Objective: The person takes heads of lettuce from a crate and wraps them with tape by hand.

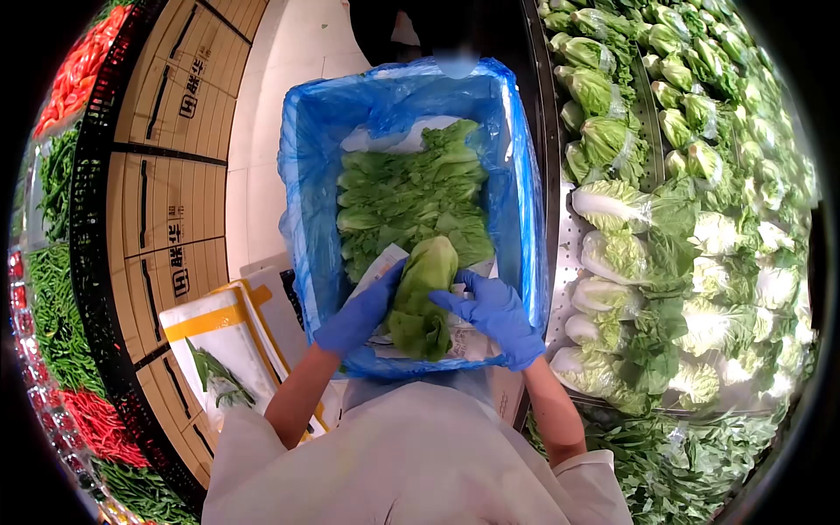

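A green head of lettuce lies upright along my view, over the near part of a crate lined with blue plastic. My left hand, in a blue glove, is closed around its left side, and its fingertips are hidden behind the leaves. At the lettuce's right side is my right hand, also gloved, with fingers stretched and apart; one fingertip touches the leaves. Beyond them, packed rows of leafy lettuce fill the middle of the crate. Pale paper shows beneath the held head.
Chinese cabbages and wrapped lettuces line the shelf on my right. Cardboard-coloured boxes stand left, beside peppers and green beans or chillies. A white foam box with yellow tape sits near my left arm. A dark-clothed person stands beyond the crate.
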